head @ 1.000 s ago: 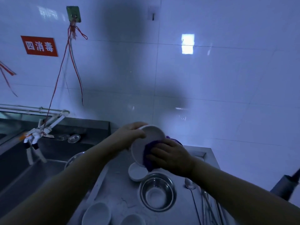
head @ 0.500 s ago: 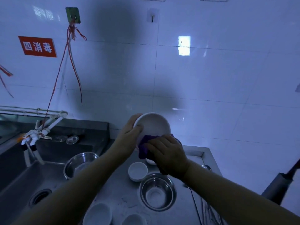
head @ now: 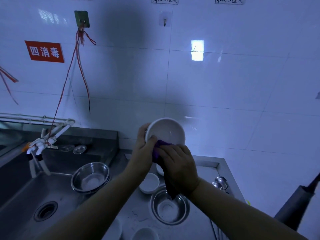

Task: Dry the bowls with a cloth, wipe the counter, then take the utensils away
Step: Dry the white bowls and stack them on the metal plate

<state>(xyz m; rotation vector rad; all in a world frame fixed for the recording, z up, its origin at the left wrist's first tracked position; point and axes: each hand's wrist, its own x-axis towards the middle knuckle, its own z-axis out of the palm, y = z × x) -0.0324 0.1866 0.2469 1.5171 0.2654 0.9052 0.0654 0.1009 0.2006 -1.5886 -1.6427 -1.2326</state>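
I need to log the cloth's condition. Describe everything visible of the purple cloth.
The purple cloth looks soft, dark violet and bunched. The right hand presses it against the lower rim of the white bowl, which the left hand holds tilted above the counter. A dark tail of it hangs below the right hand toward the steel bowl. Whether it is wet cannot be told.
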